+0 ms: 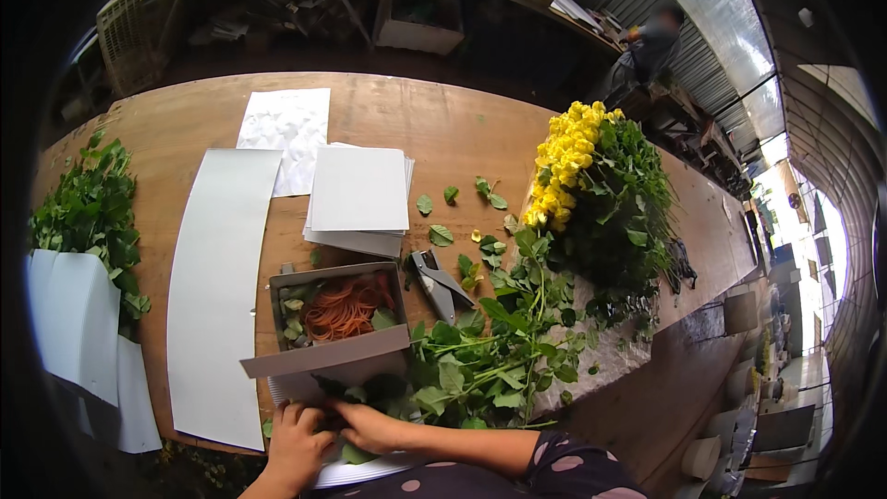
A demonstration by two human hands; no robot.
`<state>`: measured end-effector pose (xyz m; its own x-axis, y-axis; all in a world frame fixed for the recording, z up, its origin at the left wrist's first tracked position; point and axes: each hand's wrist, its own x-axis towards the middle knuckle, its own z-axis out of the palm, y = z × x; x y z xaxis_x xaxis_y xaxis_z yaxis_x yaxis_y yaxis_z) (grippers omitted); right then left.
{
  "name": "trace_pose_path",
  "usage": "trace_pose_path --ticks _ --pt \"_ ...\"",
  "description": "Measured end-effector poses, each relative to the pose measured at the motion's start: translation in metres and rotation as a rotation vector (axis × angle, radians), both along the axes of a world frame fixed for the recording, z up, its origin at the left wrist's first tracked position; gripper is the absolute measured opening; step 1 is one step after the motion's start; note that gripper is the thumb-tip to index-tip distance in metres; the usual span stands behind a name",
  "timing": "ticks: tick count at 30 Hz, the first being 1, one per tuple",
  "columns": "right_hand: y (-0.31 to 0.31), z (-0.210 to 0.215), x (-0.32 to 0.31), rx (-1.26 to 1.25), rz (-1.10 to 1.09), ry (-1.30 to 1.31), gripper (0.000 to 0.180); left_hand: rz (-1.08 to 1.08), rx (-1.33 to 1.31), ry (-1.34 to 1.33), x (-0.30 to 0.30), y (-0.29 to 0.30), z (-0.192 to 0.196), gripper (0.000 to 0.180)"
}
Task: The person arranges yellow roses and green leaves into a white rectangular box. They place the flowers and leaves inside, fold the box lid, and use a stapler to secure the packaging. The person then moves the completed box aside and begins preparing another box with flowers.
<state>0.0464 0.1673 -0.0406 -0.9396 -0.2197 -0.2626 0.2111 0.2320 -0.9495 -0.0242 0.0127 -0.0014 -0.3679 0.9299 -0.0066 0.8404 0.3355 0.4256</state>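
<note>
Head cam: far L on the wood table [462, 129], a bunch of leafy stems [88, 194], w/ folded white sheets [78, 314] against its near end. Next R, a long white panel [222, 296] lies flat, running away from me. Crinkled white sheet [288, 129] sits past it, at its far R corner.

My L hand [300, 448] is at the near edge, fingers bent, just in front of the cardboard box [337, 353]. Can't tell if it's gripping; fingertips hidden. White ribbed sheet [360, 473] is under/next to my hands, right at my body, w/ a green leaf [356, 454] showing on it. Box is open, near flap out toward me; inside: orange-red rubber bands [346, 308] + a few leaves. Stack of white cards [358, 189] is just behind box, edges uneven.

My R hand [371, 430] comes in from R, close beside L hand, fingers curled in toward it. Grip n/a to call, tips covered.

R of box: grey stapler [439, 285], tilted diag., loose leaves [441, 236] around it. Then cut leafy stems [508, 351], partly on clear plastic [605, 319]. Behind: big bunch of yellow roses [565, 162], heads L, foliage R. Far upper R bkgd: another person [658, 37], blurred.
</note>
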Motion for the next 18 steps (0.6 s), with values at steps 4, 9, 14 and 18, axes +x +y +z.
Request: trace_pose_path --ticks 4,9,14,18 --pt "0.091 0.071 -0.045 0.234 -0.07 0.276 0.04 0.059 -0.018 -0.096 -0.004 -0.013 -0.007 0.011" --pt "0.412 -0.04 -0.032 0.513 -1.482 -0.108 0.062 -0.036 0.049 -0.156 -0.015 -0.001 -0.009 0.012" --pt "0.436 -0.067 -0.015 0.515 -1.365 -0.575 0.036 -0.043 0.03 -0.269 -0.025 -0.001 -0.003 0.013" --pt "0.291 0.076 -0.028 0.079 -0.974 0.083 0.016 0.034 0.071 -0.385 -0.018 -0.028 -0.034 0.013"
